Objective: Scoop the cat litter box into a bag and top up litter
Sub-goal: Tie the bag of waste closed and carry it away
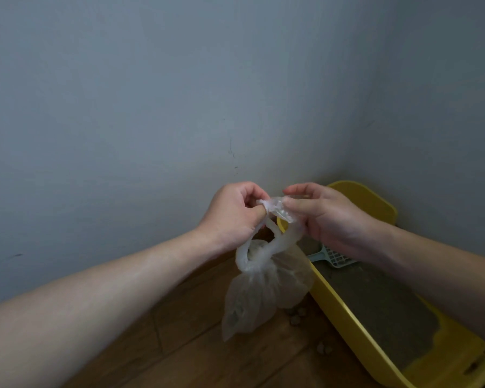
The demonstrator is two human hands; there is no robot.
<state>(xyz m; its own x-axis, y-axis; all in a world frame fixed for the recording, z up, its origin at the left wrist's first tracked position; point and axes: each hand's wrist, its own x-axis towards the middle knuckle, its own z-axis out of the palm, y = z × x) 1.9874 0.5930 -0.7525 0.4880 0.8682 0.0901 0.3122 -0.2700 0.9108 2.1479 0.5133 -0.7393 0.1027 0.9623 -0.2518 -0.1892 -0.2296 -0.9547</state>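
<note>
A thin clear plastic bag [259, 287] hangs in the air, its neck twisted into a loop and its lower part holding clumps. My left hand [231, 215] pinches one end of the bag's twisted top. My right hand [324, 217] pinches the other end, right beside it. Below my right forearm lies the yellow litter box [345, 312] in the room's corner, with a thin grey layer of litter [375, 301] on its floor. A pale blue slotted scoop [332, 257] rests inside the box at its far end, partly hidden by my right hand.
Grey walls meet in a corner just behind the box. The floor is wood-look planks [185, 345]. A few loose litter clumps [296, 317] lie on the floor beside the box's left wall, under the bag.
</note>
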